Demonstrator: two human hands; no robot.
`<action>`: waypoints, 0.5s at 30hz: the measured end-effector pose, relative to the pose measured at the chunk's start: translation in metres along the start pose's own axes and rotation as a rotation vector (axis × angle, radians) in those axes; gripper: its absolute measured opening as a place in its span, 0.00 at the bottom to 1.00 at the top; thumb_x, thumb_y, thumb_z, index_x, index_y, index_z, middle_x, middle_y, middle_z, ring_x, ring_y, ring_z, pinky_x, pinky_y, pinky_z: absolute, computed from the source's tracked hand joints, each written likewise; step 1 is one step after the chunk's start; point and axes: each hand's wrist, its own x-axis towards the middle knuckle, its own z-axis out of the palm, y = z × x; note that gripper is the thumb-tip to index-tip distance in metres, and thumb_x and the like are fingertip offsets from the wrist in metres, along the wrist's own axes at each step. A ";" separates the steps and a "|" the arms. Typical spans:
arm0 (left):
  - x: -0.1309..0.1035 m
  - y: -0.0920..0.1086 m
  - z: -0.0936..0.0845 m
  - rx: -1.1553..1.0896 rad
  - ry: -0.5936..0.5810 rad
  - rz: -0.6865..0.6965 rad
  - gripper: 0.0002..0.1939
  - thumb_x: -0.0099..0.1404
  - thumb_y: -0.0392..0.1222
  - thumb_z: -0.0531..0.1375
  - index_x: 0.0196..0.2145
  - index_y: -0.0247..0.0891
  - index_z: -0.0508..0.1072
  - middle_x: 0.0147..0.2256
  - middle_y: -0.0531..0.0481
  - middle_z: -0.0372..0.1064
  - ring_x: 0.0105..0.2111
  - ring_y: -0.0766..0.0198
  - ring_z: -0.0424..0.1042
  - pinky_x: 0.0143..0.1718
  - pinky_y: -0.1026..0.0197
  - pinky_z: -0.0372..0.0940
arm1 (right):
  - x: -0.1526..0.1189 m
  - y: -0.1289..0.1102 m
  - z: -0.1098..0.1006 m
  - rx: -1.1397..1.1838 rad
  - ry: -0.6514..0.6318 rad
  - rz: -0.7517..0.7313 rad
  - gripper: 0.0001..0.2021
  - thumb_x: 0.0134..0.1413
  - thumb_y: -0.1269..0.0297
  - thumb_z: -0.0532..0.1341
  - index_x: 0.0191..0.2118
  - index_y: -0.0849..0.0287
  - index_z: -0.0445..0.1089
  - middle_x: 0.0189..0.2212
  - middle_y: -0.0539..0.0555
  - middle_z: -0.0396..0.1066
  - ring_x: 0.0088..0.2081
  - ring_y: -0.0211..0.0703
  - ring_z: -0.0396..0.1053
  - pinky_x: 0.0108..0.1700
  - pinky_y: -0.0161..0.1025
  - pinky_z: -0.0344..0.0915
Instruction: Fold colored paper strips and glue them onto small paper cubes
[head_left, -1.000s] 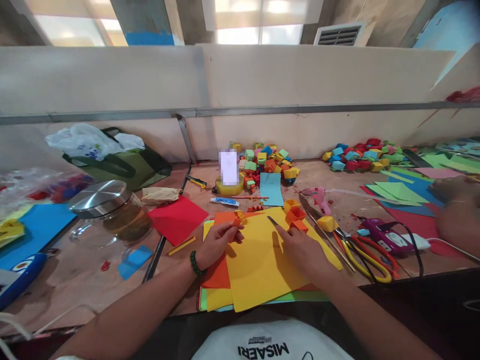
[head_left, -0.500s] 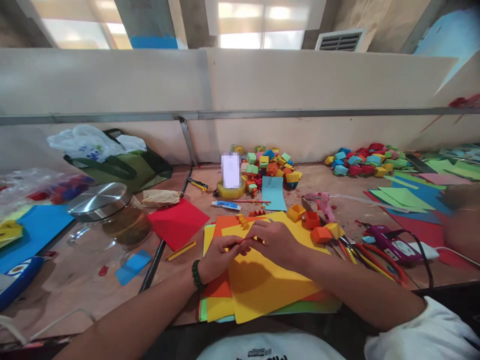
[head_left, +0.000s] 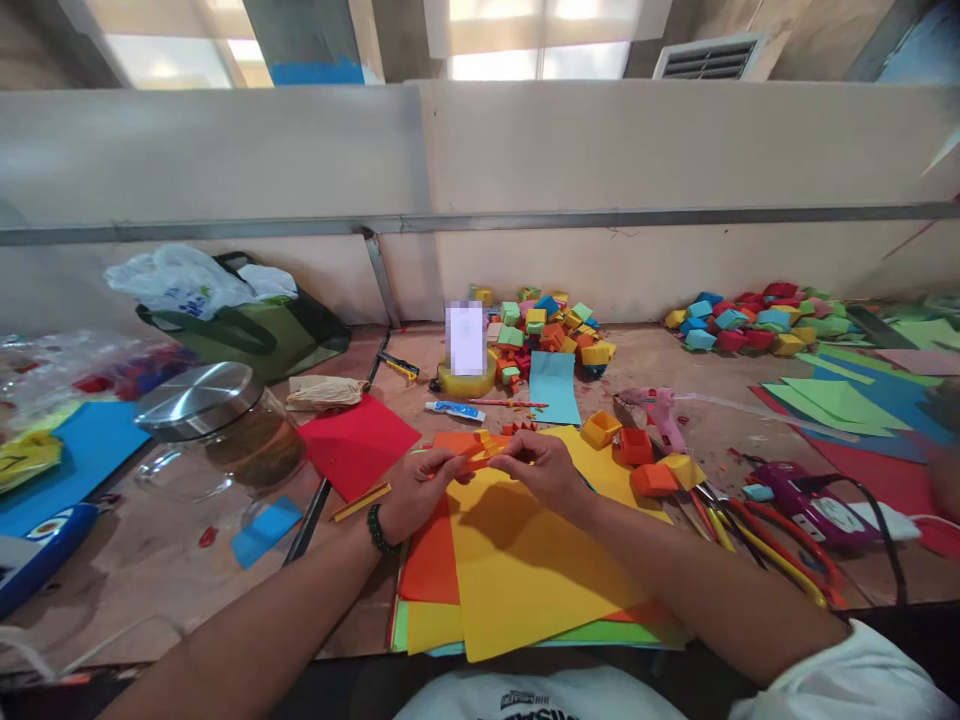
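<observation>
Above a stack of coloured paper sheets, my left hand (head_left: 421, 490) pinches a small orange paper strip (head_left: 478, 461) between thumb and fingers. My right hand (head_left: 546, 474) has its fingertips closed at the strip's other end. Below both hands lies a yellow sheet (head_left: 540, 570), partly over an orange sheet (head_left: 431, 568). Just beyond the fingers are small toothed red paper pieces (head_left: 519, 428). To the right of my right hand sit folded paper boxes, among them an orange box (head_left: 601, 429) and a red box (head_left: 634, 446).
A lidded glass jar (head_left: 251, 445) and a red sheet (head_left: 360, 445) are at left. Behind stand a phone (head_left: 467, 340) and a heap of paper cubes (head_left: 551, 325). At right lie a pink glue gun (head_left: 664, 415), scissors (head_left: 780, 540) and a purple device (head_left: 814, 505).
My hands have drawn slightly apart, and the orange strip now shows between the fingertips. The view has shifted a little. At the right edge, another person's blurred head has moved mostly out of view.
</observation>
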 end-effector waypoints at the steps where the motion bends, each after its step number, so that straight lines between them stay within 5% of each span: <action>1: 0.003 -0.002 -0.002 0.015 0.036 -0.002 0.20 0.59 0.59 0.60 0.24 0.39 0.76 0.22 0.49 0.75 0.26 0.61 0.71 0.30 0.60 0.67 | 0.001 0.001 0.000 0.021 0.014 0.007 0.25 0.43 0.39 0.65 0.21 0.58 0.65 0.16 0.46 0.62 0.20 0.33 0.56 0.21 0.32 0.55; 4: 0.011 -0.009 -0.007 0.033 0.097 -0.039 0.20 0.57 0.59 0.61 0.22 0.38 0.75 0.19 0.51 0.72 0.22 0.64 0.68 0.26 0.62 0.63 | 0.005 0.001 -0.003 0.036 0.030 -0.017 0.25 0.43 0.37 0.64 0.20 0.58 0.65 0.16 0.47 0.62 0.19 0.34 0.57 0.22 0.33 0.56; 7: 0.016 -0.014 -0.011 0.090 0.026 -0.090 0.19 0.57 0.57 0.62 0.24 0.37 0.76 0.19 0.50 0.70 0.21 0.64 0.66 0.23 0.63 0.60 | 0.005 -0.003 -0.009 -0.070 0.025 -0.165 0.24 0.50 0.41 0.62 0.20 0.58 0.66 0.17 0.48 0.63 0.20 0.34 0.57 0.23 0.34 0.57; 12: 0.012 0.004 -0.016 0.380 -0.001 0.093 0.16 0.55 0.52 0.66 0.38 0.41 0.79 0.43 0.40 0.75 0.47 0.49 0.69 0.50 0.49 0.63 | -0.002 -0.015 -0.022 -0.531 0.000 -0.645 0.17 0.63 0.57 0.56 0.24 0.58 0.69 0.21 0.52 0.69 0.24 0.36 0.63 0.28 0.34 0.58; 15: 0.011 0.021 -0.014 0.304 -0.015 0.116 0.21 0.62 0.55 0.59 0.47 0.40 0.76 0.50 0.40 0.71 0.53 0.50 0.65 0.56 0.46 0.58 | -0.008 -0.019 -0.025 -0.738 -0.058 -0.855 0.16 0.65 0.65 0.53 0.26 0.57 0.70 0.24 0.53 0.72 0.26 0.36 0.65 0.30 0.34 0.59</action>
